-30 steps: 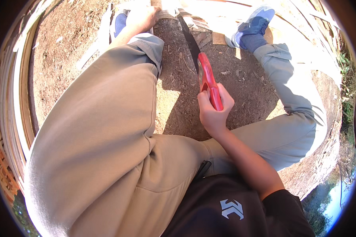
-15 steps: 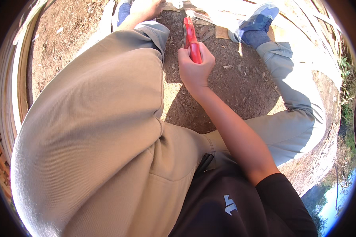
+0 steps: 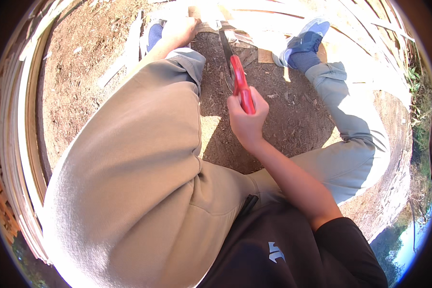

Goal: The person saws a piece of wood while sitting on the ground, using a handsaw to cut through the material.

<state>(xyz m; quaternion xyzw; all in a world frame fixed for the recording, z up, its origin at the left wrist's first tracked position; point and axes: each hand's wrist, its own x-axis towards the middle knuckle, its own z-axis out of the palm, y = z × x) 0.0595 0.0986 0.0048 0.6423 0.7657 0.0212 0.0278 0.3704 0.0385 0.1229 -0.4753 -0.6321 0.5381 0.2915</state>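
My right hand (image 3: 248, 120) is closed around the red handle of a handsaw (image 3: 240, 79) between my legs. Its narrow dark blade points away from me, its far end meeting the edge of a pale wooden board (image 3: 205, 27). Beside my left shoe, my left hand (image 3: 180, 31) grips the near side of that board. Strong sunlight washes out the far part of the wood, and the left fingertips are partly hidden.
My left shoe (image 3: 155, 36) and right shoe (image 3: 308, 42) stand on either side of the saw. Small wood scraps (image 3: 265, 56) lie on brown dirt (image 3: 293, 105). Long boards (image 3: 21, 120) are stacked at the left. Green plants (image 3: 415, 96) grow at the right rim.
My right hand has drawn the saw back toward me and slightly right, baring more of the blade. The left hand stays at the board.
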